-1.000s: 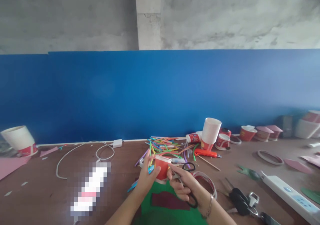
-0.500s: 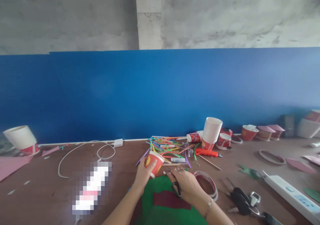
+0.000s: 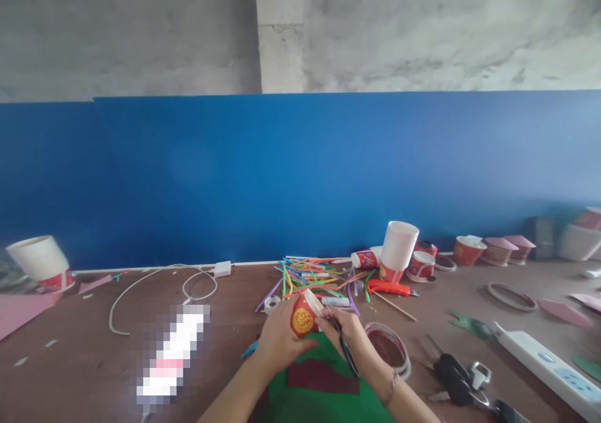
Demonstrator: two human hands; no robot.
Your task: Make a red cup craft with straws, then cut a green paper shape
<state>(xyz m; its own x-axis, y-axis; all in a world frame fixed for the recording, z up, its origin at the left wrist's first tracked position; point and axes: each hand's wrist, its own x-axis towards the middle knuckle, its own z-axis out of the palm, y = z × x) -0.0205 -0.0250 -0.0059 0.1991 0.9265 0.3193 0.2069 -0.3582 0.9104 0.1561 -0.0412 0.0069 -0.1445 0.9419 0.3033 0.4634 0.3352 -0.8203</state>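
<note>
A red paper cup [image 3: 304, 315] with a yellow emblem is in my left hand [image 3: 278, 338], tilted with its white opening toward the right. My right hand [image 3: 346, 332] holds black-handled scissors [image 3: 348, 355], their blades up against the rim of the cup. How far the blades reach into the cup is hidden by the fingers. Beneath both hands lies green material [image 3: 323, 404] with a dark red patch [image 3: 322, 376]. Just behind them colorful sticks [image 3: 310, 273] are heaped on the brown table [image 3: 225, 360].
Right of my hands are white rings [image 3: 406, 354], an orange cutter [image 3: 389, 286], keys [image 3: 453, 376] and a power strip [image 3: 549, 360]. Stacked cups [image 3: 398, 248] stand behind. To the left lie a white cable [image 3: 111, 313], a pixelated bright object [image 3: 173, 354] and a tape roll [image 3: 271, 304].
The cup has been turned and moved slightly right, its emblem now facing me. My right hand has risen to it with the scissors. The tape roll has come into view.
</note>
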